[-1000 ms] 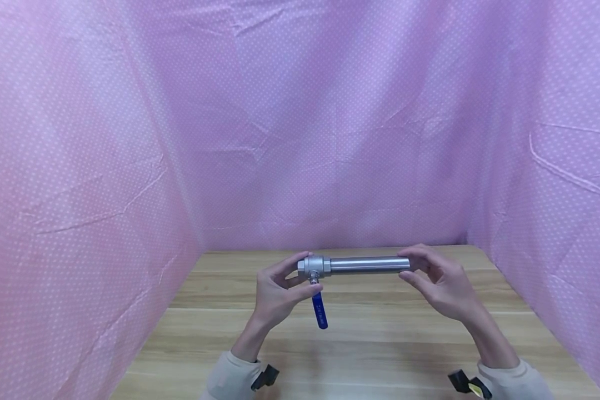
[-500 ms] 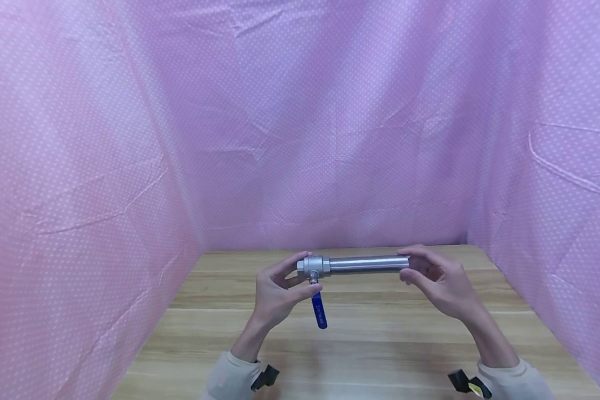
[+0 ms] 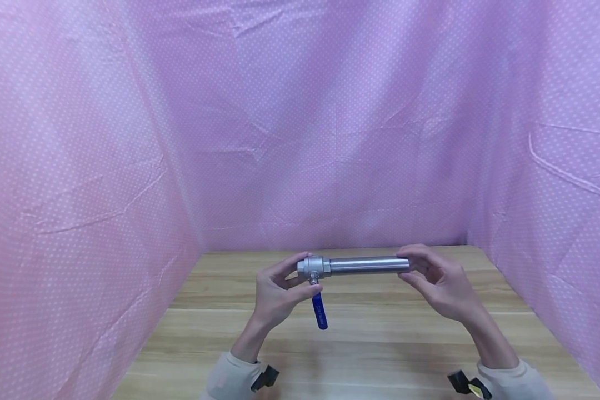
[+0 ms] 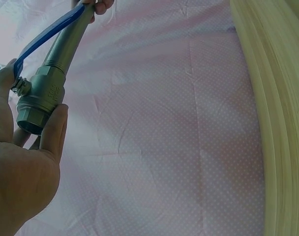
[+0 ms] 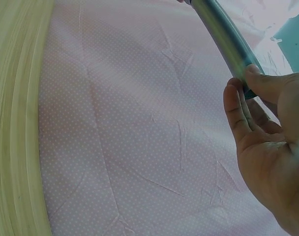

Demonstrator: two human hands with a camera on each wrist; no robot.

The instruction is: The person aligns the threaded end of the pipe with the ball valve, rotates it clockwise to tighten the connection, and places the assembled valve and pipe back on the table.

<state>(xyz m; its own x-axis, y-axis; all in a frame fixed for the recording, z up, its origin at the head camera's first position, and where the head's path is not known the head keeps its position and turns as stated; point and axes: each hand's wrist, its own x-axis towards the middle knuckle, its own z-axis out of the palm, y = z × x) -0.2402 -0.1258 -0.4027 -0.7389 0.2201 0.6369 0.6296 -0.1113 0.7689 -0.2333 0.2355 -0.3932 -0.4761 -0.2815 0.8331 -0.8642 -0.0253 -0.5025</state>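
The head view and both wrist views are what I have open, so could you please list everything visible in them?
Cylindrical metal pipe: one, silver, centre of the head view
Metal ball valve: one, silver, at the pipe's left end
Curved lever handle: one, blue, on the valve
Wood-grain tabletop: one, light brown, underneath
Dotted cloth: sheet count unclear, pink, behind and both sides
Unidentified patch: one per wrist view, teal, side edge
Strap-like pieces: two groups, black, by the sleeves
Sleeves: two, beige, bottom
Left hand: one, bare, gripping the valve
Right hand: one, bare, pinching the pipe's right end
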